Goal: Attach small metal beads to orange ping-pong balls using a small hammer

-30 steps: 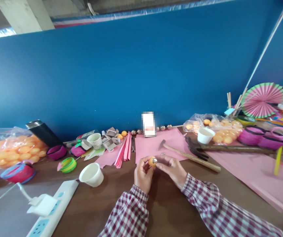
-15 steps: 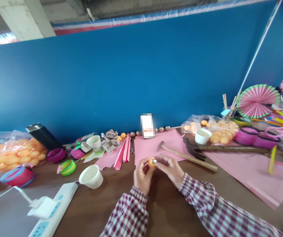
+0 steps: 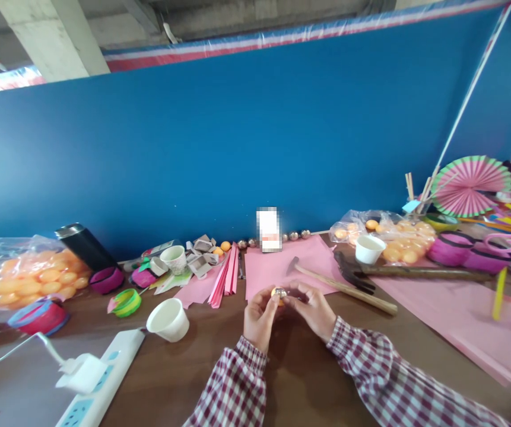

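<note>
Over the table's middle, both hands meet at a small orange ball point(image 3: 275, 292), which looks like a ping-pong ball, with a shiny silver patch on the side facing me. My left hand point(image 3: 259, 317) is closed round it, thumb up against the silver part. The thumb and fingertips of my right hand point(image 3: 312, 308) are pinched together at the ball's right side, touching it. What the silver bit is made of is too small to make out. Just beyond my hands lies a pink sheet point(image 3: 266, 274), with a wooden-handled hammer point(image 3: 344, 286) across its right part.
Bags of orange balls stand left point(image 3: 37, 279) and right point(image 3: 409, 240). A white bowl point(image 3: 168, 320) and a power strip point(image 3: 104, 373) are on my left. Silver balls point(image 3: 305, 234) line the blue partition point(image 3: 219, 142). Another hammer point(image 3: 415, 272) lies right.
The ball has turned in my fingers, so its silver patch now faces up towards me. My left thumb has come over it. The whole view has shifted slightly.
</note>
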Motion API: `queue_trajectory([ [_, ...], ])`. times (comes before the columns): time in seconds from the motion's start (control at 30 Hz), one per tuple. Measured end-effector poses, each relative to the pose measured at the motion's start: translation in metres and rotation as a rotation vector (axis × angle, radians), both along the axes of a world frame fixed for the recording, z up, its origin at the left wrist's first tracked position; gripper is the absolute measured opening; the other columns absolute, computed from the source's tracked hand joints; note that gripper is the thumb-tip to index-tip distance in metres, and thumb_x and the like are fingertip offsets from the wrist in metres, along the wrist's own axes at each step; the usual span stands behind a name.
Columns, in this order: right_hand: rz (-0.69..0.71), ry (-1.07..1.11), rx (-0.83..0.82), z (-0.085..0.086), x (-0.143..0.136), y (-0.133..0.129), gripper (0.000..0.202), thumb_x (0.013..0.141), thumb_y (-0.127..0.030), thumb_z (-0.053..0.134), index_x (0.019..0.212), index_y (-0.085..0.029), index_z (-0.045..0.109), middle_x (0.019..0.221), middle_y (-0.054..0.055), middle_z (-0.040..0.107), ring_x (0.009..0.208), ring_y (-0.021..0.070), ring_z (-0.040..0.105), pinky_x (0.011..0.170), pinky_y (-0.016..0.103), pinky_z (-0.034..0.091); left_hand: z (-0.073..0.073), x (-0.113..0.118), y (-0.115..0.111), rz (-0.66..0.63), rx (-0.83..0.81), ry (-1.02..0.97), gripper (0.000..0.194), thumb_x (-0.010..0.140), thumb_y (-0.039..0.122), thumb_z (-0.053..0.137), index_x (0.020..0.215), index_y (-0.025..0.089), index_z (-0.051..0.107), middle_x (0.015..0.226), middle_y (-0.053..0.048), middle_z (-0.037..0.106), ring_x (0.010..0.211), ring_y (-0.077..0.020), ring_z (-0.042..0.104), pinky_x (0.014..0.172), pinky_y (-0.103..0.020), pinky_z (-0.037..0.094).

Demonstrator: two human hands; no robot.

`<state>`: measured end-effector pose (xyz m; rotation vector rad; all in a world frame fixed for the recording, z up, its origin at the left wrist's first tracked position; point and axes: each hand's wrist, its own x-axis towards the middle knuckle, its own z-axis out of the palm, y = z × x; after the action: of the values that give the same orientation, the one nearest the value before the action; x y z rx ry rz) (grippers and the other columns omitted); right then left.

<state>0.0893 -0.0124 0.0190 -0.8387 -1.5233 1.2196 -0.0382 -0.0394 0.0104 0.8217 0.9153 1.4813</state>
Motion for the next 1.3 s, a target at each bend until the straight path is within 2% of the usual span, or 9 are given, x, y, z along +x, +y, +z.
queue_trajectory([
  [0.23,-0.014,-0.088,0.1,-0.003,-0.003,-0.006,0.038,0.068,-0.032,0.059,0.105,-0.023,0.055,0.097,0.005,0.06,0.083,0.0174,0.057,0.075,0.032,0.048,-0.005,0.0,0.002,0.069,-0.019,0.055,0.035,0.064,0.033,0.063,0.091,0.012,0.058,0.081,-0.007,0.065,0.068,-0.0144,0.061,0.061,-0.025,0.05],
  [0.5,-0.082,-0.222,0.225,0.0,-0.001,-0.006,0.037,0.07,-0.029,0.058,0.106,-0.025,0.054,0.098,0.005,0.059,0.082,0.0182,0.055,0.075,0.034,0.046,0.006,0.0,-0.002,-0.032,-0.04,-0.099,0.03,0.065,0.028,0.063,0.089,0.013,0.055,0.083,-0.006,0.063,0.071,-0.0128,0.06,0.064,-0.025,0.049],
  [0.63,-0.086,-0.265,0.278,0.001,0.001,-0.005,0.037,0.07,-0.029,0.057,0.106,-0.026,0.054,0.097,0.004,0.06,0.084,0.0183,0.055,0.075,0.034,0.045,0.007,0.0,-0.002,-0.017,-0.039,-0.066,0.031,0.063,0.027,0.065,0.088,0.012,0.055,0.079,-0.006,0.063,0.069,-0.0134,0.06,0.064,-0.026,0.049],
  [0.73,-0.085,-0.276,0.287,0.008,0.014,0.006,0.033,0.072,-0.034,0.054,0.103,-0.023,0.055,0.1,0.005,0.059,0.087,0.0184,0.055,0.073,0.031,0.046,0.006,0.0,-0.001,-0.001,-0.054,-0.088,0.038,0.064,0.028,0.065,0.097,0.013,0.053,0.083,-0.006,0.063,0.071,-0.0143,0.061,0.067,-0.029,0.05],
  [0.77,-0.109,-0.281,0.264,0.01,0.021,0.011,0.033,0.075,-0.035,0.05,0.104,-0.023,0.054,0.102,0.005,0.059,0.086,0.0175,0.056,0.071,0.03,0.046,0.005,-0.001,0.0,0.004,-0.061,-0.108,0.041,0.064,0.027,0.064,0.101,0.014,0.052,0.085,-0.006,0.063,0.073,-0.0143,0.061,0.069,-0.03,0.049],
  [0.83,-0.267,-0.334,0.264,0.013,0.036,0.023,0.029,0.079,-0.037,0.043,0.099,-0.021,0.057,0.096,0.005,0.062,0.081,0.0165,0.057,0.069,0.028,0.045,0.004,-0.003,0.001,0.011,-0.069,-0.153,0.043,0.065,0.027,0.064,0.105,0.016,0.051,0.087,-0.006,0.062,0.076,-0.0141,0.061,0.072,-0.03,0.049],
  [0.9,-0.381,-0.519,0.278,0.013,0.049,0.032,0.028,0.079,-0.037,0.041,0.087,-0.019,0.061,0.082,0.005,0.065,0.069,0.0158,0.058,0.064,0.027,0.043,0.003,-0.006,0.003,0.013,-0.076,-0.182,0.041,0.066,0.027,0.063,0.104,0.017,0.052,0.088,-0.005,0.062,0.078,-0.0143,0.061,0.072,-0.028,0.049],
  [1.1,-0.154,-0.873,0.436,0.005,0.05,0.03,0.021,0.077,-0.032,0.045,0.082,-0.021,0.063,0.082,0.003,0.065,0.071,0.0148,0.058,0.066,0.025,0.041,0.002,-0.013,0.006,0.068,-0.117,-0.146,0.038,0.066,0.033,0.062,0.101,0.019,0.054,0.087,-0.006,0.062,0.071,-0.0142,0.062,0.055,-0.021,0.049],
  [1.3,-0.119,-0.955,0.464,0.0,0.045,0.027,0.016,0.075,-0.025,0.048,0.072,-0.022,0.064,0.076,0.002,0.063,0.075,0.0147,0.056,0.07,0.025,0.04,0.002,-0.012,0.006,0.033,-0.105,-0.18,0.039,0.066,0.03,0.063,0.102,0.018,0.054,0.087,-0.006,0.064,0.073,-0.0137,0.062,0.062,-0.023,0.05],
])
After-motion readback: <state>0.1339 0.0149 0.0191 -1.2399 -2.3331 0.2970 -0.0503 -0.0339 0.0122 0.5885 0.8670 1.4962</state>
